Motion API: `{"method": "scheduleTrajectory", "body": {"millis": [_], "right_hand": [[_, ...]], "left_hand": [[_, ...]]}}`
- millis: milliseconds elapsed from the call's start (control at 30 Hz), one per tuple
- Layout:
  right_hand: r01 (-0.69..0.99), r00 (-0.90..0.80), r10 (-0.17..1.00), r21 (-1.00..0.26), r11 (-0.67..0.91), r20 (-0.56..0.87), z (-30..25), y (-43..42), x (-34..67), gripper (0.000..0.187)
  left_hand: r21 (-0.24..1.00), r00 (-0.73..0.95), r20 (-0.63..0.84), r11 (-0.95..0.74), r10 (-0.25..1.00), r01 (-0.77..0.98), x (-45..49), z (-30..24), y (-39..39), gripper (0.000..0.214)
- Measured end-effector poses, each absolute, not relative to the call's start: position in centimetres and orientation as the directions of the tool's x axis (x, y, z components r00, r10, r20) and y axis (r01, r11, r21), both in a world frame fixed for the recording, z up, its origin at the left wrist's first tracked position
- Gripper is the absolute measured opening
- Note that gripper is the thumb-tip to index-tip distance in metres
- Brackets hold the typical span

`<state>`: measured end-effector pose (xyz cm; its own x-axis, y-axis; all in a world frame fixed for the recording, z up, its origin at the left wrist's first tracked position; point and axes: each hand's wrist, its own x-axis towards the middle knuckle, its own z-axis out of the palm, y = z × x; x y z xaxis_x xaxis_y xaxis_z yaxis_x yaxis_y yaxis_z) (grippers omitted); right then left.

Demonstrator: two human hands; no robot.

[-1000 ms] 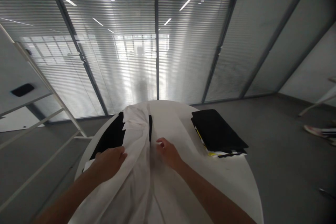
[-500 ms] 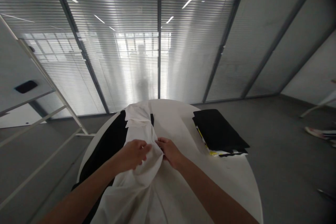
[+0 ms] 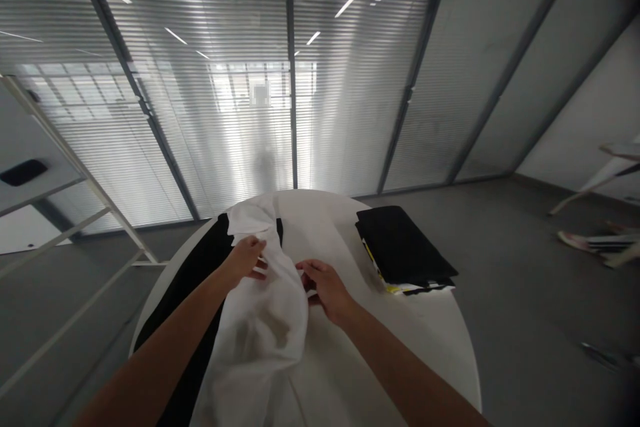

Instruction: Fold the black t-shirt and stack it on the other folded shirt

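Pinched by the left hand (image 3: 246, 259) and right hand (image 3: 325, 285), the white cloth (image 3: 265, 327) could be dragged off the bench's (image 3: 430, 337) near edge.

both forearms stretch forward, left grip (image 3: 246, 260) and right grip (image 3: 325, 285) pinched closed

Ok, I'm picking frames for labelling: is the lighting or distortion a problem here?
Head view: strong backlight through the blinds blows out the centre; the white cloth, left hand and right hand are dim but readable; the wide lens splays the wall frames, and the right corners darken.
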<state>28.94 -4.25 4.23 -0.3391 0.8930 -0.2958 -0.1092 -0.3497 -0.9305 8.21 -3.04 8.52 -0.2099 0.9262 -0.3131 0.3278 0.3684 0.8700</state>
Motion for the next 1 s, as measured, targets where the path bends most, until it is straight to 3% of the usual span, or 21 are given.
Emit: {"method": "scheduleTrajectory", "body": {"millis": [133,300,433,533,633,733,833,933,1000], "right_hand": [[-0.127,-0.346,0.912,-0.952,-0.279,-0.221,5.4,-3.7,31.2,0.03],[-0.055,-0.404,0.882,-0.956,-0.289,-0.244,6.3,-2.9,30.6,0.03],[-0.047,-0.374,0.899,-0.964,-0.263,-0.227,6.0,-0.3,30.3,0.029],[0.063,-0.357,0.913,-0.98,-0.189,-0.199,5.8,2.0,30.6,0.03],[0.269,-0.336,0.936,-0.963,-0.015,-0.109,5.6,3.7,30.4,0.034],[0.514,-0.413,0.911,-0.825,0.236,0.003,5.4,4.5,29.1,0.039],[0.705,-0.489,0.872,-0.576,0.414,0.028,5.0,4.8,27.0,0.048],[0.803,-0.486,0.871,-0.359,0.475,0.065,4.7,5.0,24.9,0.045],[0.814,-0.48,0.875,-0.336,0.473,0.068,4.6,5.5,24.0,0.03]], "left_hand": [[0.972,-0.145,-0.228,0.233,0.963,0.017,8.0,9.1,-4.1,0.024],[0.995,-0.005,-0.098,0.098,0.995,0.037,12.4,9.1,-5.1,0.037],[0.994,0.128,-0.11,0.109,0.986,0.009,16.2,7.6,-5.5,0.054],[0.989,0.166,-0.144,0.139,0.975,0.043,17.3,5.5,-5.8,0.056],[0.984,0.258,-0.177,0.163,0.95,0.077,17.4,3.6,-6.3,0.057],[0.977,0.313,-0.21,0.191,0.926,0.092,17.4,2.7,-6.7,0.059],[0.965,0.315,-0.255,0.222,0.914,0.139,17.8,2.5,-7.3,0.06],[0.945,0.322,-0.32,0.273,0.891,0.183,18.0,2.7,-7.7,0.062],[0.937,0.327,-0.345,0.303,0.88,0.172,17.6,2.8,-7.9,0.061]]}}
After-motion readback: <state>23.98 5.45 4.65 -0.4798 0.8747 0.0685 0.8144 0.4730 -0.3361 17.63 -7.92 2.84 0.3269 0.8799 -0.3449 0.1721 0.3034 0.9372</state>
